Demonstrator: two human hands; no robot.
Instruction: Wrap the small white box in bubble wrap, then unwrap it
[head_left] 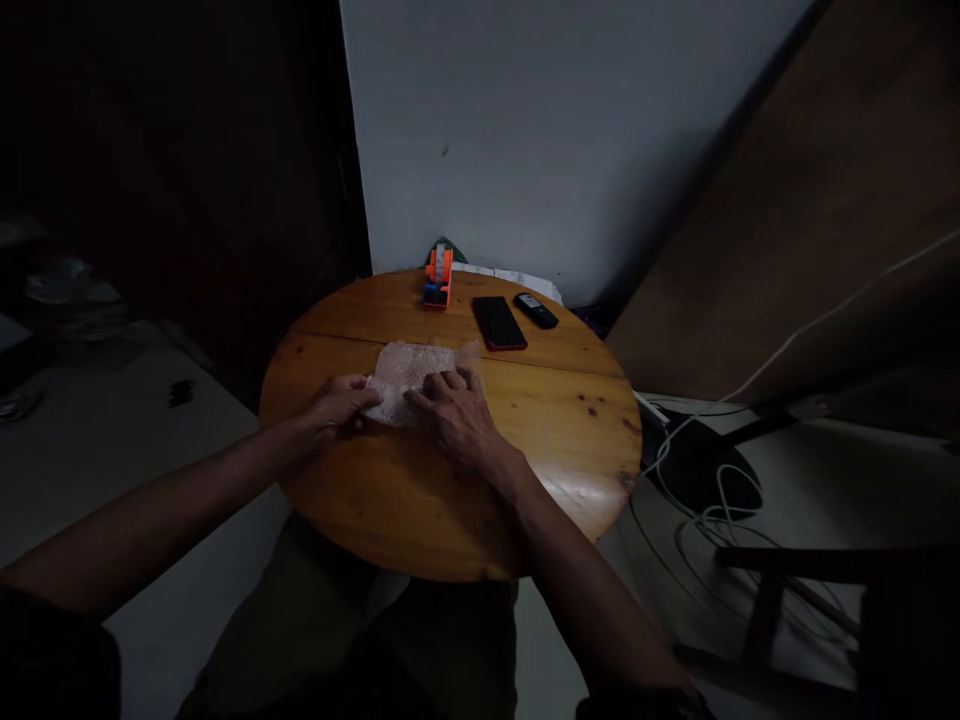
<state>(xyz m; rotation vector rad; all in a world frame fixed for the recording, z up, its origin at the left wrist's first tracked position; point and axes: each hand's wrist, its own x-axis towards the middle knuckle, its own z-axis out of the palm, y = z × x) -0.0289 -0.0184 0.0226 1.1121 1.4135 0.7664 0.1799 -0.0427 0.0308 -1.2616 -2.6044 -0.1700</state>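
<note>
A piece of clear bubble wrap (409, 368) lies on the round wooden table (547, 420) in front of me, looking folded or wrapped over. Whether anything is inside it I cannot make out. My left hand (341, 405) pinches its left edge between thumb and fingers. Bent fingers of my right hand (456, 408) press and grip the wrap from above at its right part, and its far right corner sticks up a little beyond the knuckles. My right fingertips are partly hidden.
Toward the back of the table stand an orange tape dispenser (439, 278), a dark smartphone (499, 323) and a black keypad phone (535, 310). A white wall (525, 140) rises behind. Pale cables (720, 510) coil on the floor at right near a dark wooden stool or chair (795, 565).
</note>
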